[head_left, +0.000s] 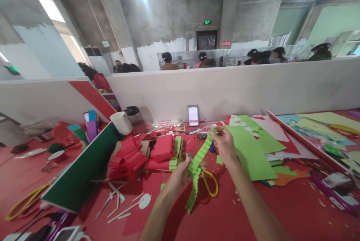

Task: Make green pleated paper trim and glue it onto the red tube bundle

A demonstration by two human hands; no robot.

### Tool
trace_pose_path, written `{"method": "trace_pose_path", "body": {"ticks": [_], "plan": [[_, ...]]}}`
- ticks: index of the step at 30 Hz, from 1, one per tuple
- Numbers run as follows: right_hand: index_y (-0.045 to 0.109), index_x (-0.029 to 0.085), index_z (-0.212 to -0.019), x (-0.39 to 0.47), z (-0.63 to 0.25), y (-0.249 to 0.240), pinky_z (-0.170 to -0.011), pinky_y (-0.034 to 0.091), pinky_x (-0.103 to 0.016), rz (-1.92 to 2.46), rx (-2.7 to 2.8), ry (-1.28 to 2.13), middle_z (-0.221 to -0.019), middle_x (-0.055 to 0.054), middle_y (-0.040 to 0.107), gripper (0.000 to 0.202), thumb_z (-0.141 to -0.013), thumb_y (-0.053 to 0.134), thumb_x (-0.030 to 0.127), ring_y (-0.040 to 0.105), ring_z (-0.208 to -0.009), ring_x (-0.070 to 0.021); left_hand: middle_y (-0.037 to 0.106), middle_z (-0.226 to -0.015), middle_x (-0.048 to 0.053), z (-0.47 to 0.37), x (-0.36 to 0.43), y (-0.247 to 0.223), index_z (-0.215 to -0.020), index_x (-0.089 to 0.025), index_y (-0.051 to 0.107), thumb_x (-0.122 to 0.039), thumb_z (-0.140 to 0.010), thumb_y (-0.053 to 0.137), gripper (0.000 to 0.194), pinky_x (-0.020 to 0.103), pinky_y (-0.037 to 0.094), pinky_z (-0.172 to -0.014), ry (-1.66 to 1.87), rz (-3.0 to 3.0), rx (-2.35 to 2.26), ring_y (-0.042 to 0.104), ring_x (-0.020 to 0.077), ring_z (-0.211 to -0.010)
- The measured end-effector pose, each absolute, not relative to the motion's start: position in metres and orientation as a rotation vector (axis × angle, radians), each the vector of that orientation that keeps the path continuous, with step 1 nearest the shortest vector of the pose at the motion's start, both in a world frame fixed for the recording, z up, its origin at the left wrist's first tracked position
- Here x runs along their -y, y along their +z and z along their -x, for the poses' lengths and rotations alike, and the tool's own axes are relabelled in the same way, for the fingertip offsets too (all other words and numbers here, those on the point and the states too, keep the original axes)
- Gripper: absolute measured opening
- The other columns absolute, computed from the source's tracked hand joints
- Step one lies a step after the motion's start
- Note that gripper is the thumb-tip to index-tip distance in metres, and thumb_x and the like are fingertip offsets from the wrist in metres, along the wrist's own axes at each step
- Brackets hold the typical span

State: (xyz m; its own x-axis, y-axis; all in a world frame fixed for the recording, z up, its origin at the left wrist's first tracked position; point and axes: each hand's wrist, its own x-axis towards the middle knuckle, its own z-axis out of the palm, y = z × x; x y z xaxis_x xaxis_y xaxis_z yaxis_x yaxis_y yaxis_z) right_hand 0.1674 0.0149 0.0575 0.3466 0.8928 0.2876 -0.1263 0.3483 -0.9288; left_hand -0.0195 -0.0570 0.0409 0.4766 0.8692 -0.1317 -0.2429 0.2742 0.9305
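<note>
Strip point(201, 155), green and crimped, slants between two hands above red table point(227, 220). Right hand point(225, 144) pinches upper end; left hand point(181, 171) grips lower part, green tail dangling below. Yellow handle point(216, 187) just beside strip. Red paper point(163, 147) left, green sheets point(249, 154) right, phone point(193, 116) upright beyond.

The green strip point(203, 153) is crimped matt paper, the wall point(165, 18) rough concrete.
</note>
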Motion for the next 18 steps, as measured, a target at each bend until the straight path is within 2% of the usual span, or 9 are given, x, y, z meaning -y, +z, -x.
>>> {"method": "trace_pose_path", "body": {"ticks": [5,11,18], "plan": [[0.058,0.019,-0.089,-0.010,-0.189,0.043,-0.053,0.041,-0.022,1.055,0.900,0.653,-0.075,0.001,0.057,0.034,-0.069,0.070,0.043,0.049,-0.061,-0.0119,0.071,-0.087,0.010,0.021,0.055,0.045,-0.097,-0.011,0.069,-0.044,-0.074,0.071,0.040,0.027,0.046,-0.074,0.860,-1.157,-0.799,0.063,0.0187,-0.077],[0.058,0.019,-0.088,-0.003,-0.217,0.034,-0.052,0.041,-0.022,1.103,0.885,0.604,-0.067,0.002,0.058,0.035,-0.067,0.071,0.044,0.051,-0.056,-0.0119,0.068,-0.078,0.006,0.025,0.046,0.045,-0.085,-0.012,0.069,-0.047,-0.077,0.066,0.036,0.024,0.041,-0.067,0.861,-1.352,-0.924,0.057,0.0159,-0.071],[0.059,0.017,-0.088,0.008,-0.234,0.032,-0.049,0.040,-0.022,1.136,0.827,0.636,-0.059,0.004,0.055,0.036,-0.064,0.075,0.039,0.049,-0.052,-0.0114,0.054,-0.066,-0.001,0.027,0.038,0.045,-0.074,-0.013,0.060,-0.049,-0.081,0.061,0.036,0.021,0.035,-0.058,0.925,-1.490,-0.988,0.047,0.0115,-0.062]]}}
